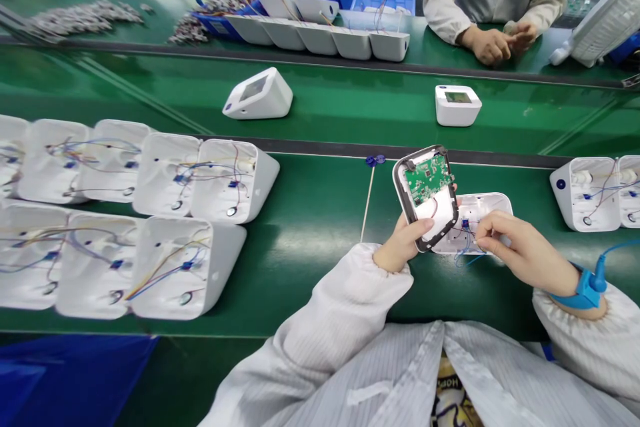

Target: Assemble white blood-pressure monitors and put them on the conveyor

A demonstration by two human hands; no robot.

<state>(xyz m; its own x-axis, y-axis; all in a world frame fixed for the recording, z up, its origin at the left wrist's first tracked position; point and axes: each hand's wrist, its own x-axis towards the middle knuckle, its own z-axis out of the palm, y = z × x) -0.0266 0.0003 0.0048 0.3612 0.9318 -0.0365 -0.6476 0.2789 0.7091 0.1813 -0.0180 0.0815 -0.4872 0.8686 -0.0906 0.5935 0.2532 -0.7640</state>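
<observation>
My left hand [406, 240] grips a device front panel [434, 208], tilted up so that its green circuit board [429, 177] and dark rim face me. Behind and to the right of the panel lies an open white housing [493, 203] on the bench. Thin blue and dark wires [466, 240] come out of it around a small blue connector. Over the right part of the housing, my right hand [515, 243] has its thumb and index finger pinched close to the wires. What sits between those fingertips is too small to make out. A blue wrist strap [583, 290] circles my right wrist.
Open white housings with wires [170, 267] stand in two rows at left, and more [593, 193] at right. A thin stick with blue ends [369, 193] lies left of my hands. Two closed devices [260, 95] rest on the middle strip. Across the bench, a co-worker's hands [500, 43] hold something small.
</observation>
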